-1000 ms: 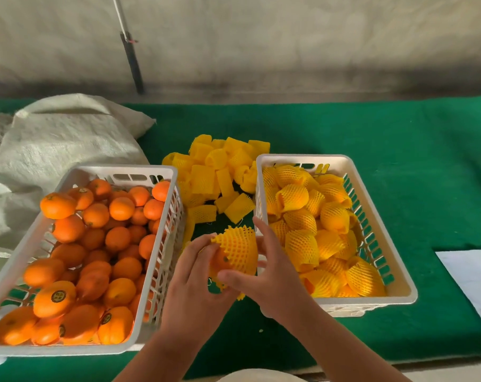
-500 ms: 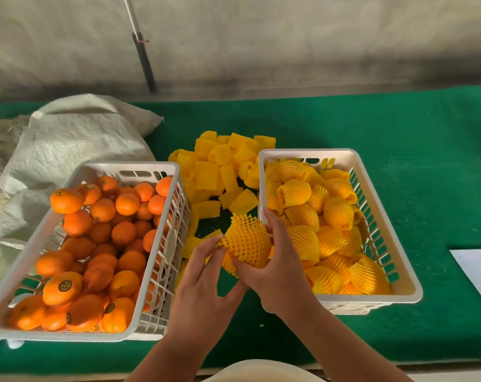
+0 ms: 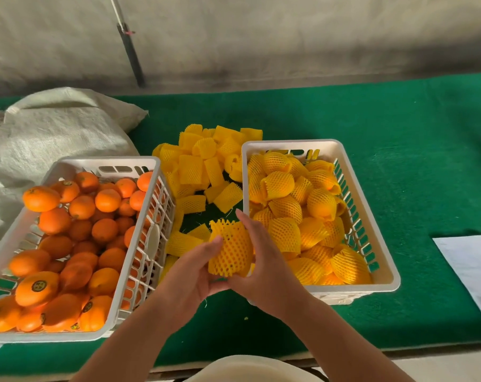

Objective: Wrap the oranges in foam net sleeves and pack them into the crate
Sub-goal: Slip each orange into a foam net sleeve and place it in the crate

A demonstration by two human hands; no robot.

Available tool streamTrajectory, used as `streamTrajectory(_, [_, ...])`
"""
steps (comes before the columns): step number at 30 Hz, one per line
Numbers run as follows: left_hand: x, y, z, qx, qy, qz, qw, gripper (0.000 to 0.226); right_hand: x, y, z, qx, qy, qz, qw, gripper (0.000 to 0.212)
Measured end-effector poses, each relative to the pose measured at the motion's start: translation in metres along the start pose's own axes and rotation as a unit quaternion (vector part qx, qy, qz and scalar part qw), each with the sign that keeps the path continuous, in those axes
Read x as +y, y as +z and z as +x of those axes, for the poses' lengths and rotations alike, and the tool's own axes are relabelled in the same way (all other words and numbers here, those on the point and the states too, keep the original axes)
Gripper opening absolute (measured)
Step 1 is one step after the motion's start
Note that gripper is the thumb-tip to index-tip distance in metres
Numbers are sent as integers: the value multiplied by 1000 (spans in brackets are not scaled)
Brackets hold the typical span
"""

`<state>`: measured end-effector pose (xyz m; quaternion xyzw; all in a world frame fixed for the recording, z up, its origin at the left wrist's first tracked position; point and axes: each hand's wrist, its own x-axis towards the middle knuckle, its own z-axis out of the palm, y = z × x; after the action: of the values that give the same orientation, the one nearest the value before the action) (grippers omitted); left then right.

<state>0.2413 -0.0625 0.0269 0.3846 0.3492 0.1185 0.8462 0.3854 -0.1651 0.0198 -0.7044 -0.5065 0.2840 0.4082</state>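
Between the two crates, both hands hold one orange wrapped in a yellow foam net sleeve [image 3: 231, 250]. My left hand [image 3: 188, 277] cups it from the left and below, and my right hand [image 3: 264, 264] grips it from the right. The sleeve covers the fruit almost fully. The white crate on the left [image 3: 140, 260] is full of bare oranges [image 3: 79, 238]. The white crate on the right [image 3: 377, 255] holds several sleeved oranges [image 3: 297, 213]. A heap of unused yellow sleeves [image 3: 203, 166] lies on the green table [image 3: 399, 161] between and behind the crates.
A grey woven sack [image 3: 49, 133] lies at the back left, touching the left crate. A white sheet of paper [image 3: 473, 268] lies at the right edge. A dark pole [image 3: 130, 51] leans on the wall behind.
The sleeve has been pulled further over the orange, so hardly any bare fruit shows. Both hands now close round it, a little nearer the right crate.
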Motion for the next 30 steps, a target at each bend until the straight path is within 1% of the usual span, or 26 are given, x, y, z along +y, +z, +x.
streamTrajectory(3, [-9, 6, 9, 27, 40, 9, 999, 50, 14, -5, -4, -20, -6, -3, 1000, 117])
streamTrajectory(4, [-12, 8, 12, 34, 51, 26, 998, 48, 18, -8, -5, -22, 6, 7, 1000, 117])
streamTrajectory(5, [-15, 10, 15, 36, 59, 44, 997, 47, 21, -10, -8, -18, 28, 28, 999, 111])
streamTrajectory(8, [-24, 20, 20, 48, 47, 61, 996, 49, 28, -16, -11, 18, 105, 113, 988, 78])
streamTrajectory(10, [-28, 28, 22, 58, 29, 59, 996, 48, 35, -21, -11, 43, 133, 129, 982, 65])
streamTrajectory(13, [-33, 32, 27, 53, 8, 86, 995, 45, 46, -34, -12, 56, 174, 191, 965, 64])
streamTrajectory(15, [-33, 31, 29, 53, 7, 139, 989, 41, 53, -46, -15, 73, 200, 222, 951, 68])
streamTrajectory(17, [-33, 25, 31, 70, 33, 208, 975, 23, 65, -61, -16, 109, 217, 233, 942, 70])
streamTrajectory(18, [-33, 21, 31, 85, 49, 233, 968, 18, 73, -70, -17, 132, 220, 227, 939, 68])
streamTrajectory(20, [-33, 6, 31, 135, 76, 268, 951, 20, 93, -90, -17, 179, 220, 178, 942, 68])
streamTrajectory(23, [-37, -21, 28, 210, 85, 291, 930, 16, 129, -120, -18, 226, 240, 59, 942, 81])
streamTrajectory(25, [-43, -35, 25, 239, 73, 299, 921, 15, 149, -131, -19, 220, 256, 8, 941, 88])
streamTrajectory(27, [-49, -43, 22, 263, 62, 292, 917, 15, 164, -134, -19, 197, 264, -12, 944, 94])
streamTrajectory(30, [-59, -48, 18, 279, 49, 288, 915, 15, 176, -130, -16, 178, 259, -56, 948, 101])
